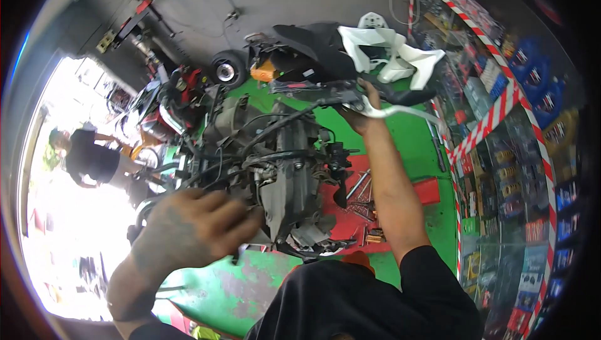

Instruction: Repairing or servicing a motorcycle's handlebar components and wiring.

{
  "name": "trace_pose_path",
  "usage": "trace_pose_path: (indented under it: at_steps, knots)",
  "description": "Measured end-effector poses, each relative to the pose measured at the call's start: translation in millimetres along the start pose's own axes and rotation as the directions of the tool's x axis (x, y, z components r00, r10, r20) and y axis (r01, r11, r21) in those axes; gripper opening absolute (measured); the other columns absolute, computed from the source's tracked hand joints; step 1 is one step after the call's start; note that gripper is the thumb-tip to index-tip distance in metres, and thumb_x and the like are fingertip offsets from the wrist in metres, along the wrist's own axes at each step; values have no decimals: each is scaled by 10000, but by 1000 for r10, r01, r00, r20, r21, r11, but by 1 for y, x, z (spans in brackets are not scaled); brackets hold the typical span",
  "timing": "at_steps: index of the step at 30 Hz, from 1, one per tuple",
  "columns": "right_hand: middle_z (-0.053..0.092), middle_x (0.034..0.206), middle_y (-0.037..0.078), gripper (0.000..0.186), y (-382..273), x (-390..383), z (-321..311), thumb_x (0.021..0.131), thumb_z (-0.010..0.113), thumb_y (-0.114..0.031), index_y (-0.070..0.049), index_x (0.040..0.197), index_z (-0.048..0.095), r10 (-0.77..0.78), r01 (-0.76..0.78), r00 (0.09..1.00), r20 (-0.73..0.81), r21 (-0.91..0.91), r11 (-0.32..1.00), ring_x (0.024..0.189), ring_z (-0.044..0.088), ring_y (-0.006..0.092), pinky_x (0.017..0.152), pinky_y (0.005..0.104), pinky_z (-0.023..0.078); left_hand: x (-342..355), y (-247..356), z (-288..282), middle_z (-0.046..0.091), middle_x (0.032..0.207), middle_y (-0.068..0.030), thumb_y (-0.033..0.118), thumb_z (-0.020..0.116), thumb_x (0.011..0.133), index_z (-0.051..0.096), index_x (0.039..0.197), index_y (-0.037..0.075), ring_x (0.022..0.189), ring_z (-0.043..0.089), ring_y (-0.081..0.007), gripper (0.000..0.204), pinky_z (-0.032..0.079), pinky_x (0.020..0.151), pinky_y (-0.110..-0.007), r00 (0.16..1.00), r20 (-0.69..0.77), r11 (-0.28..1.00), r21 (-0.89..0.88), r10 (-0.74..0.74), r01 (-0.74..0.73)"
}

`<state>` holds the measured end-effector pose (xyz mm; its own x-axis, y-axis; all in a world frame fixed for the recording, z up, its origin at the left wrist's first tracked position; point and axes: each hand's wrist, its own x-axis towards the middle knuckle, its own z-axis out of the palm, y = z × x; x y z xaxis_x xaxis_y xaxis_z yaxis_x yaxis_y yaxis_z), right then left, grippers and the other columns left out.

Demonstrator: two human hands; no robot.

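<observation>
A partly stripped scooter with its bare frame and wiring exposed [282, 190] stands before me. Its black handlebar [288, 124] slants up to the right, toward a dark grip [407, 97] and a silver brake lever [400, 110]. My right hand [361, 114] is closed around the bar beside the lever's base, thumb on the far side. Over the scooter's near left part hovers my left hand [200, 224], its fingers curled and smeared by motion. Whether anything is in it cannot be made out. Black switch parts [340, 155] hang at the frame's right side.
Hand tools [360, 190] lie on a red mat [338, 215] over the green floor. White fairings [391, 52], a black seat [313, 49] and a wheel [226, 69] are at the back wall. A glass display case [501, 171] lines the right. Another person [94, 155] stands at the left doorway.
</observation>
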<state>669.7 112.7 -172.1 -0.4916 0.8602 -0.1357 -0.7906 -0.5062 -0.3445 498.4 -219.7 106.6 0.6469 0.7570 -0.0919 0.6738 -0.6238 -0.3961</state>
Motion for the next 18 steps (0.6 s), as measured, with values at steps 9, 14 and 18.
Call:
trace_pose_path:
  at_steps: [9, 14, 18]
  knots:
    - [698, 1140, 81, 474, 31, 2, -88, 1009, 589, -461, -142, 1360, 618, 100, -131, 991, -89, -799, 586, 995, 640, 229, 857, 417, 468, -178, 28, 23, 637, 714, -88, -54, 730, 812, 741, 995, 38, 600, 617, -240, 205, 447, 543, -362, 518, -229, 566, -297, -824, 769]
    - [656, 1287, 95, 525, 50, 3, -112, 1052, 529, -433, -87, 1445, 578, 25, 329, 942, 334, -938, 106, 1110, 638, 216, 919, 382, 524, -220, 38, 27, 688, 766, -121, -17, 669, 911, 710, 1033, -17, 588, 608, -171, 128, 434, 523, -306, 418, -114, 428, -385, -901, 818]
    - [657, 1314, 117, 553, 49, -25, -116, 1043, 530, -450, -46, 1419, 561, -93, 24, 996, 19, -998, 54, 1132, 651, 241, 944, 419, 514, -234, 0, 68, 675, 769, -106, -6, 710, 871, 736, 997, 12, 617, 624, -175, 130, 459, 551, -318, 322, -60, 313, -457, -945, 833]
